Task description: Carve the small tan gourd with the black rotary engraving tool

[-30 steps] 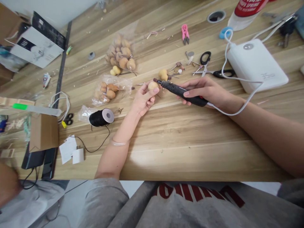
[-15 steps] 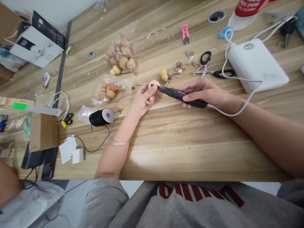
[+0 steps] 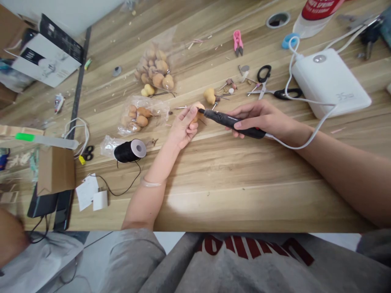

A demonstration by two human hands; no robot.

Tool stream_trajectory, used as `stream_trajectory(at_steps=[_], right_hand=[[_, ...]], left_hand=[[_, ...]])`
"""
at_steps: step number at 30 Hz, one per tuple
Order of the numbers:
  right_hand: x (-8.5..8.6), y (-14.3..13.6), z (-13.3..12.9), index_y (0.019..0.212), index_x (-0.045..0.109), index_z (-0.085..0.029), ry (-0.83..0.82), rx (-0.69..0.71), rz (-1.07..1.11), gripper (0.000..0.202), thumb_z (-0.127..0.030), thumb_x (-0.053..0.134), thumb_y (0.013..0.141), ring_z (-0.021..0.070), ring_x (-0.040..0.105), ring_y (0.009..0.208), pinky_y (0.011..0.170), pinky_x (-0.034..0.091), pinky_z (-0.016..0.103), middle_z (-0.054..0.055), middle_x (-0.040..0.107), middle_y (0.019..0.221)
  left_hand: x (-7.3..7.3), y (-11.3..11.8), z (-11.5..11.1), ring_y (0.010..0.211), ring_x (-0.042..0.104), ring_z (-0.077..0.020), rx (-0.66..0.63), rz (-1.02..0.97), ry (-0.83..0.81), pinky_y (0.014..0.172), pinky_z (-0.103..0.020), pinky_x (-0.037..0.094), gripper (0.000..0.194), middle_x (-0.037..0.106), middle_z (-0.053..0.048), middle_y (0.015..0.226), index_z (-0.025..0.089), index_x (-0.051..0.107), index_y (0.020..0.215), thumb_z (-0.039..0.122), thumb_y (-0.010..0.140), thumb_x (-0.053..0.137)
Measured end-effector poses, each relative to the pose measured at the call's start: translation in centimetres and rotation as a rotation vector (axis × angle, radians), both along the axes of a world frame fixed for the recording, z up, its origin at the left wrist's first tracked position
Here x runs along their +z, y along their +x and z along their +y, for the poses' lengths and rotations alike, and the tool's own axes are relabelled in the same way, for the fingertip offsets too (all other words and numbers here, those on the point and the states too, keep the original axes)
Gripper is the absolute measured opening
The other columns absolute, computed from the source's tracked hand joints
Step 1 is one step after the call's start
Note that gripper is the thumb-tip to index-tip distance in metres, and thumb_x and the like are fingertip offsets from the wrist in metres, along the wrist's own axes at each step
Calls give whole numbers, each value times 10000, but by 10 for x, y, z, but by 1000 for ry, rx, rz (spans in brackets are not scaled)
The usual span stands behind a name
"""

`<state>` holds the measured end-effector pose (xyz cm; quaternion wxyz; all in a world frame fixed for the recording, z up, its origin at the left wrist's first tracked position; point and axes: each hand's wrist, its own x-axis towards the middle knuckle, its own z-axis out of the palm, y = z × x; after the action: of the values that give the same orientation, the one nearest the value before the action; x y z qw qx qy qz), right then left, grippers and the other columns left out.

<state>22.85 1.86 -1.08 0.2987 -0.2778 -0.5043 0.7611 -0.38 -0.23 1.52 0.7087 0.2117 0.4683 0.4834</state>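
Near the middle of the table, my left hand (image 3: 185, 127) pinches a small, pale tan gourd-like piece (image 3: 199, 106) between thumb and fingers. My right hand (image 3: 255, 116) is closed around a black pen-shaped rotary tool (image 3: 227, 121), whose tip meets the piece or lies right in front of it. A white cable runs from the tool to a white power bank (image 3: 332, 81) at the right. Just beyond the piece lies a yellow gourd-shaped item (image 3: 209, 96), with small grinding bits (image 3: 229, 83) beside it.
Black-handled scissors (image 3: 264, 83), pink pliers (image 3: 238, 42) and a bottle (image 3: 316, 18) stand or lie beyond my right hand. Bags of tan gourds (image 3: 157, 67) (image 3: 139, 116) and a black cord spool (image 3: 130, 150) are at the left. A cardboard box (image 3: 56, 171) is near another person's arm (image 3: 12, 236).
The pale piece has turned slightly in my left fingers, and the thumb has shifted a little. My right hand and the tool have barely moved.
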Motion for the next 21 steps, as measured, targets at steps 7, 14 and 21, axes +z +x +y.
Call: stream_trajectory(at_steps=[7,14,21], right_hand=[[2,0,-1,989,735,-134,12,10,-1,280,-148,772,712,110,637,567,541,525,208,31,730,731],[2,-1,-3,990,739,-151,37,-8,-4,259,-157,755,731,104,615,560,547,512,216,18,719,713],[3,-2,-3,987,737,-135,42,8,-10,272,-157,768,717,105,622,563,550,509,215,32,727,724]], left_hand=[[0,0,0,346,367,52,19,-15,-29,331,-28,217,199,526,54,596,164,653,935,258,973,481],[-1,0,1,345,366,51,23,1,-21,318,-36,215,163,561,49,623,171,646,922,279,953,527],[-1,1,1,339,355,46,20,19,-10,324,-35,213,167,496,68,555,179,653,915,294,947,538]])
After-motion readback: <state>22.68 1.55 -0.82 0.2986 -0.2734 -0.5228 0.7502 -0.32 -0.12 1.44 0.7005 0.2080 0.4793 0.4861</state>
